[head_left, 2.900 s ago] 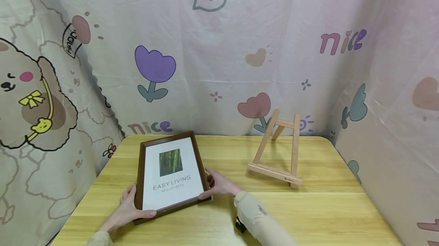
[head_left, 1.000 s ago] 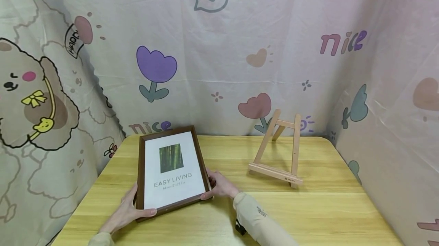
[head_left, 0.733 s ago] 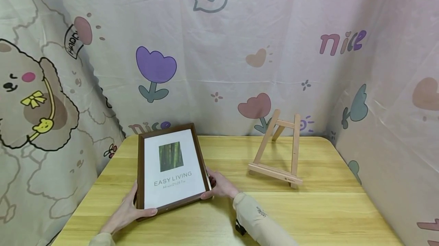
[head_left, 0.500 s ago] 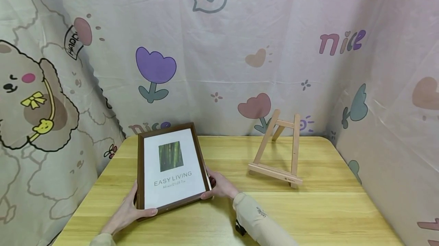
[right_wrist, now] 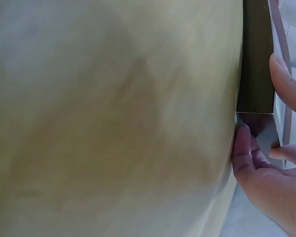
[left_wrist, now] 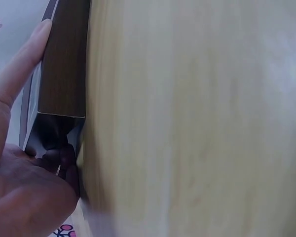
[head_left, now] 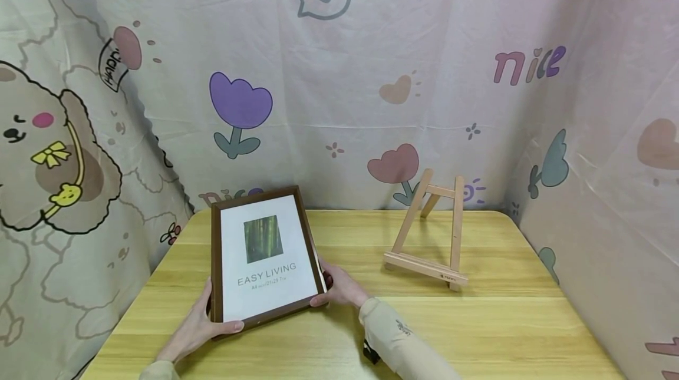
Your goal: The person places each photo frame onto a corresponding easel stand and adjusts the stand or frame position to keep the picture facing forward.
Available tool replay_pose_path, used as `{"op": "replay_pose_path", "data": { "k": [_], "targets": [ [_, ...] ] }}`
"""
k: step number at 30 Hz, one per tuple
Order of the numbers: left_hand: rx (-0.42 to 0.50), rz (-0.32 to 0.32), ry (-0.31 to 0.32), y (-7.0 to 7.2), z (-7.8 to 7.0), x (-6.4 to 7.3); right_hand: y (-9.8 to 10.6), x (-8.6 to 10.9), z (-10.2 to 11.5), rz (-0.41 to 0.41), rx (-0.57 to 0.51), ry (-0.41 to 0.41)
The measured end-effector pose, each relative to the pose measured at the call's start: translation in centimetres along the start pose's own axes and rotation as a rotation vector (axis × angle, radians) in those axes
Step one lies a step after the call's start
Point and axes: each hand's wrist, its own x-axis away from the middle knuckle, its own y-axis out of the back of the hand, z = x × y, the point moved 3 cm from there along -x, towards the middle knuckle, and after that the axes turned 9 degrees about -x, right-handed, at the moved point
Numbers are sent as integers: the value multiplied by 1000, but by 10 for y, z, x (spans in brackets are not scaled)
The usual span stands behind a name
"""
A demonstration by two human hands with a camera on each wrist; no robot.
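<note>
A brown picture frame (head_left: 267, 268) with a white insert, a green bamboo picture and the words "EASY LIVING" leans back on the left of the table, its far end raised. My left hand (head_left: 198, 322) grips its near left corner, thumb along the front of the bottom edge. At the near right corner my right hand (head_left: 343, 287) holds it the same way. In the left wrist view, the fingers of the left hand (left_wrist: 29, 190) curl behind the frame's brown edge (left_wrist: 64, 74). The right wrist view has the right hand (right_wrist: 274, 190) around the other corner of the frame (right_wrist: 258, 59).
A small light-wood easel (head_left: 457, 227) stands upright on the right side of the yellow wooden table (head_left: 493, 333), its ledge facing me. Behind and at both sides hangs a printed cloth (head_left: 329, 73), close to the table's back edge.
The picture frame's far edge has risen, so it stands steeper than before. Both hands keep their grip at the near corners, barely shifted. The easel has not moved.
</note>
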Motion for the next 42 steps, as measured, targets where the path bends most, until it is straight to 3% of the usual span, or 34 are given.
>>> {"op": "replay_pose_path", "data": {
  "k": [10,19,24,31,42],
  "targets": [
    [-10,-46,-21,0,-5,2,0,-2,3,-2,-44,37],
    [47,-104,-104,-1,-10,3,1,-2,9,-45,-20,52],
    [26,-126,-112,-2,-11,3,2,-1,11,-65,6,44],
    [-37,-217,-200,0,-17,2,3,2,11,-94,22,53],
    [5,-214,-195,2,-23,2,7,9,15,-156,95,36]
  ]
}}
